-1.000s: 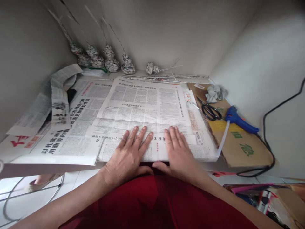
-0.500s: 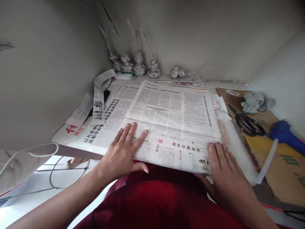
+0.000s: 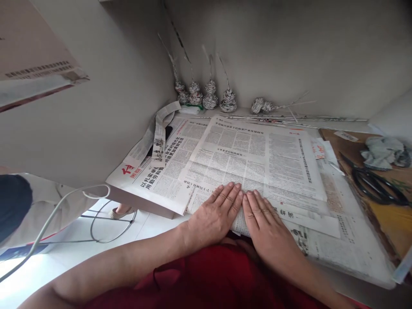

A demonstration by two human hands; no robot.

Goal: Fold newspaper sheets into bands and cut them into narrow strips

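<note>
A printed newspaper sheet lies over other newspapers on the table. My left hand rests flat on its near edge, fingers straight and side by side. Right against it, my right hand lies flat too, the fingertips of both hands almost meeting at the middle of the edge. Neither hand grips anything. Below the palms the sheet's near edge is partly hidden by my hands and red clothing. A second newspaper spreads out to the left, with cut paper strips on top.
Several gourd shapes made of coiled paper stand at the wall; another lies on its side near thin paper rods. Black scissors and a grey cloth are on cardboard. Another person's foot shows at left.
Both hands have come inward from apart along the newspaper's near edge and now lie side by side. The view has swung left, and the blue glue gun is out of sight.
</note>
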